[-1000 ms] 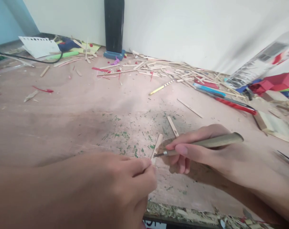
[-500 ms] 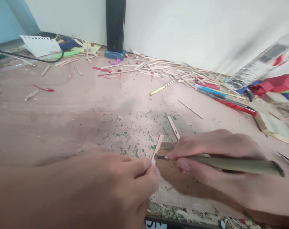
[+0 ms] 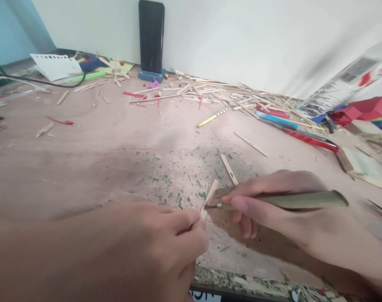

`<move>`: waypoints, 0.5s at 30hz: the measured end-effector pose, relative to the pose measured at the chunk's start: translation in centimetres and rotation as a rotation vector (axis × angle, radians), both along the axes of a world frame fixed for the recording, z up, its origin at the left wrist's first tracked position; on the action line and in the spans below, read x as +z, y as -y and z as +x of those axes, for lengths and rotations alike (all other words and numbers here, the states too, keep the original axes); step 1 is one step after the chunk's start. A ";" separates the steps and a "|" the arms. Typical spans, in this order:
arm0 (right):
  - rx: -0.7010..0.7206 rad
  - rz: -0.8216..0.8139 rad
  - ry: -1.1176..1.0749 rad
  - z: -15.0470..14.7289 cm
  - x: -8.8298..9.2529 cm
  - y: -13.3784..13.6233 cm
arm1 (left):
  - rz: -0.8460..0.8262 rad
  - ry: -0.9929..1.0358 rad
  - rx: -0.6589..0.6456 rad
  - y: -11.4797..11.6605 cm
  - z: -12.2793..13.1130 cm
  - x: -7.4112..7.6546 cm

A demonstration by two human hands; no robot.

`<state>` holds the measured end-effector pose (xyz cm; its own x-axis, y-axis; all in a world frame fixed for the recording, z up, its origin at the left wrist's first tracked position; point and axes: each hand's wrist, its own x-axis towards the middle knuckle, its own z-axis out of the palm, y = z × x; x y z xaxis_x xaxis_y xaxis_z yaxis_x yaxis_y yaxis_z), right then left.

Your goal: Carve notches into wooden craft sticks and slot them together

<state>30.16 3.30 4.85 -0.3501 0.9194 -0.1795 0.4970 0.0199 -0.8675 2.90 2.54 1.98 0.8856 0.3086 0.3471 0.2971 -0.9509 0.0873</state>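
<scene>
My left hand (image 3: pixel 175 239) is closed, its thumb and fingertips pinching the near end of a flat wooden craft stick (image 3: pixel 212 189). The stick slants up and right over the table. In my right hand (image 3: pixel 273 201) is a small carving tool (image 3: pixel 307 200) with an olive-green handle, held much like a pen. Its thin metal tip points left and meets the stick just beyond my left fingertips; whether it cuts in, I cannot tell. A second craft stick (image 3: pixel 228 169) with a dark pencil mark lies beyond my right hand, its near end hidden by the fingers.
Green shavings (image 3: pixel 166 180) are scattered around the work spot. Along the wall lies a heap of wooden sticks (image 3: pixel 210 88), with a black phone (image 3: pixel 151 37) upright in a blue stand (image 3: pixel 151 76). At right are a red-and-black pen-like tool (image 3: pixel 313 139) and a wood block (image 3: pixel 364 165).
My right hand has turned the carving tool, so the handle's rear end sits higher and further left. Its lower fingers now show. My left hand keeps its pinch on the stick.
</scene>
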 end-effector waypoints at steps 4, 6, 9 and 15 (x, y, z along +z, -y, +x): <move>0.012 0.028 0.011 0.1 0.1 -0.3 | -0.001 0.000 -0.003 0.2 0.0 -0.1; 0.073 0.061 0.025 0.1 0.3 -0.6 | -0.001 0.001 0.010 0.2 -0.1 -0.2; 0.173 0.101 0.024 0.3 0.7 -1.1 | -0.020 0.006 0.013 0.2 -0.2 -0.5; 0.236 0.143 0.024 0.4 0.9 -1.0 | 0.029 -0.017 -0.016 0.1 -0.2 -0.4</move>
<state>30.52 4.28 5.71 -0.5550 0.8294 -0.0641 0.4843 0.2594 -0.8356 2.69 2.49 1.54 0.8961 0.2847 0.3406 0.2834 -0.9574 0.0548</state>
